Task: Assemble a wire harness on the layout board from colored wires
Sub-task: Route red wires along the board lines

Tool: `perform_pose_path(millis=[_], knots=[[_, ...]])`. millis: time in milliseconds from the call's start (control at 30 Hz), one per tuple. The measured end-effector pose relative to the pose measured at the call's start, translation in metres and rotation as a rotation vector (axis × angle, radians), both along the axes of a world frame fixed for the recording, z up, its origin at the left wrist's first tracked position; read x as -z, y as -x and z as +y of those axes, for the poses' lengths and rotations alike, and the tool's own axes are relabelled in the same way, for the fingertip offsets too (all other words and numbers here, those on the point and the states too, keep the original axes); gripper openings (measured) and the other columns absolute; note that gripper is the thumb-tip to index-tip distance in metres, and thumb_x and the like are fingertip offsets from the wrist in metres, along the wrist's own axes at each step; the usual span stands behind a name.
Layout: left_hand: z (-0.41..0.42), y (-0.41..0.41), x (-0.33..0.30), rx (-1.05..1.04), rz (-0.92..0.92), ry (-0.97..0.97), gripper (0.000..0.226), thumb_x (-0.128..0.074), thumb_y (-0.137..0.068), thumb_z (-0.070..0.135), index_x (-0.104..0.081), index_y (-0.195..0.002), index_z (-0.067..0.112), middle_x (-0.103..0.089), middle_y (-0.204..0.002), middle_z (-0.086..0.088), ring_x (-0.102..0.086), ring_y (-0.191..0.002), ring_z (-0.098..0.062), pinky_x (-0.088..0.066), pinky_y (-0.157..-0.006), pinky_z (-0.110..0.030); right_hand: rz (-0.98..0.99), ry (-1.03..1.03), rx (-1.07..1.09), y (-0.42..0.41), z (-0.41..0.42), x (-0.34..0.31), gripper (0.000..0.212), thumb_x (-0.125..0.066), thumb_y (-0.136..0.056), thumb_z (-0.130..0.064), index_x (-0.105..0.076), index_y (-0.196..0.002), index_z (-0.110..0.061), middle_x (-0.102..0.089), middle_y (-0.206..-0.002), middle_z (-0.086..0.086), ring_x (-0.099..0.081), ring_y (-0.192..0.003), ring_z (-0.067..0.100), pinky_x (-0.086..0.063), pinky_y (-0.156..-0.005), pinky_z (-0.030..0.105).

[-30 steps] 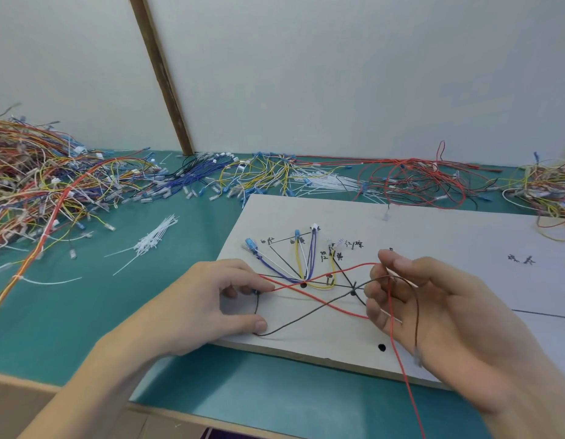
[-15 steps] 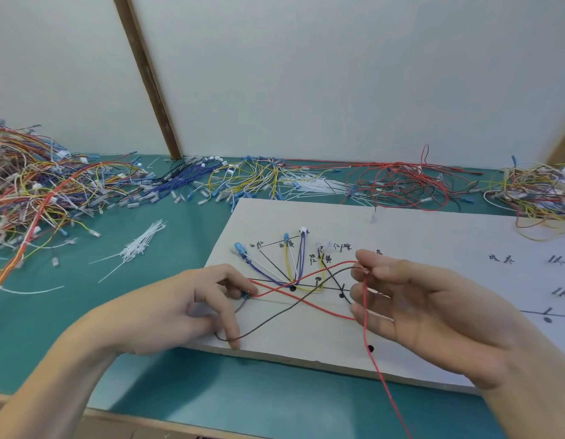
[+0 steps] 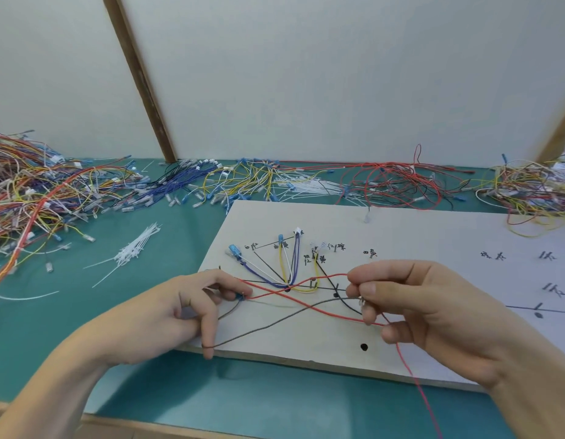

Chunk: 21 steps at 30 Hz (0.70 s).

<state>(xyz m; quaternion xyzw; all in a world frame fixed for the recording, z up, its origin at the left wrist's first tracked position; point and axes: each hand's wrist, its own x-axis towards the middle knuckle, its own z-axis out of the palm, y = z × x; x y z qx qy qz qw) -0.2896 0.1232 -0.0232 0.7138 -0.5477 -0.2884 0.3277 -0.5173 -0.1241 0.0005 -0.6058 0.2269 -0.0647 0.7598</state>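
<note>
The right hand [image 3: 433,312] has moved in and now pinches the red wire [image 3: 306,301] and what looks like the dark wire [image 3: 275,323]. The left hand [image 3: 167,315] grips their other ends, so both stretch between the hands over the layout board [image 3: 401,242], ready for routing.

I see the white layout board [image 3: 417,236] flat on the green table, with handwritten marks and black dots. Blue, yellow and white wires [image 3: 286,264] fan out from one dot. A red wire [image 3: 322,305] and a dark wire [image 3: 275,324] cross above the board.
</note>
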Motion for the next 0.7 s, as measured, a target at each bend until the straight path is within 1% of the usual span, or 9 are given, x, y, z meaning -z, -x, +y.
perform_pose_path(millis=[133,200,267,367,433,533,567,633,700], knots=[[0.001,-0.003,0.005,-0.011,-0.003,0.024,0.061,-0.053,-0.087,-0.026,-0.076,-0.057,0.023,-0.057,-0.142,0.016,-0.052,-0.134,-0.008,-0.035,-0.106,-0.010,0.044,0.132,-0.090,0.007,-0.001,-0.007,0.028,-0.081,-0.067,-0.015,-0.081,-0.093,-0.007,-0.077,-0.098,0.016,-0.075,-0.075,0.025,-0.060,-0.053,0.033],[0.001,-0.006,0.008,-0.007,-0.017,0.024,0.062,-0.053,-0.086,-0.027,-0.075,-0.055,0.021,-0.056,-0.144,0.015,-0.052,-0.134,-0.009,-0.035,-0.107,-0.012,0.097,0.234,-0.100,0.008,-0.001,-0.011,0.016,-0.080,-0.072,-0.008,-0.083,-0.088,-0.010,-0.079,-0.093,0.014,-0.075,-0.078,0.021,-0.064,-0.064,0.038],[0.001,-0.008,0.010,-0.004,-0.025,0.024,0.061,-0.053,-0.085,-0.028,-0.073,-0.053,0.019,-0.055,-0.145,0.014,-0.052,-0.135,-0.011,-0.036,-0.107,-0.014,0.122,0.385,-0.067,0.007,0.001,-0.015,0.016,-0.078,-0.079,-0.001,-0.084,-0.082,-0.016,-0.080,-0.086,0.009,-0.072,-0.075,0.013,-0.064,-0.072,0.038],[0.001,-0.010,0.012,0.002,-0.049,0.020,0.060,-0.053,-0.084,-0.029,-0.072,-0.053,0.018,-0.054,-0.147,0.012,-0.050,-0.137,-0.011,-0.035,-0.108,-0.014,0.059,0.502,0.022,0.003,0.006,-0.018,0.020,-0.074,-0.078,-0.003,-0.083,-0.078,-0.021,-0.079,-0.078,0.005,-0.068,-0.067,0.010,-0.062,-0.061,0.031],[0.001,-0.010,0.013,0.009,-0.057,0.019,0.061,-0.052,-0.085,-0.028,-0.071,-0.052,0.019,-0.053,-0.148,0.013,-0.049,-0.139,-0.010,-0.034,-0.109,-0.014,0.064,0.453,0.002,0.002,0.004,-0.020,0.017,-0.073,-0.078,-0.003,-0.083,-0.079,-0.018,-0.078,-0.079,0.007,-0.067,-0.066,0.011,-0.060,-0.058,0.030],[0.002,-0.010,0.015,0.011,-0.053,0.021,0.064,-0.051,-0.084,-0.029,-0.070,-0.052,0.022,-0.052,-0.148,0.014,-0.047,-0.140,-0.009,-0.035,-0.109,-0.015,0.132,0.269,-0.076,0.002,-0.008,-0.019,0.013,-0.080,-0.073,-0.001,-0.081,-0.082,-0.009,-0.078,-0.088,0.015,-0.067,-0.069,0.013,-0.059,-0.058,0.033],[0.003,-0.010,0.015,0.013,-0.050,0.022,0.065,-0.050,-0.084,-0.030,-0.070,-0.052,0.023,-0.052,-0.148,0.014,-0.047,-0.140,-0.009,-0.035,-0.109,-0.015,0.150,0.216,-0.087,0.001,-0.011,-0.018,0.016,-0.084,-0.068,0.001,-0.081,-0.081,-0.008,-0.078,-0.090,0.017,-0.068,-0.071,0.014,-0.059,-0.058,0.033],[0.002,-0.010,0.014,0.018,-0.041,0.027,0.066,-0.050,-0.083,-0.031,-0.070,-0.051,0.023,-0.052,-0.149,0.014,-0.047,-0.141,-0.010,-0.035,-0.110,-0.015,0.156,0.106,-0.090,-0.002,-0.015,-0.014,0.016,-0.080,-0.062,0.000,-0.080,-0.074,-0.010,-0.077,-0.089,0.019,-0.070,-0.074,0.016,-0.059,-0.060,0.033],[0.002,-0.011,0.014,0.018,-0.034,0.034,0.066,-0.050,-0.082,-0.032,-0.069,-0.050,0.023,-0.053,-0.148,0.013,-0.048,-0.140,-0.010,-0.034,-0.110,-0.015,0.145,0.035,-0.088,-0.006,-0.017,-0.011,0.023,-0.081,-0.057,0.006,-0.078,-0.070,-0.013,-0.077,-0.089,0.018,-0.071,-0.070,0.017,-0.059,-0.059,0.032]])
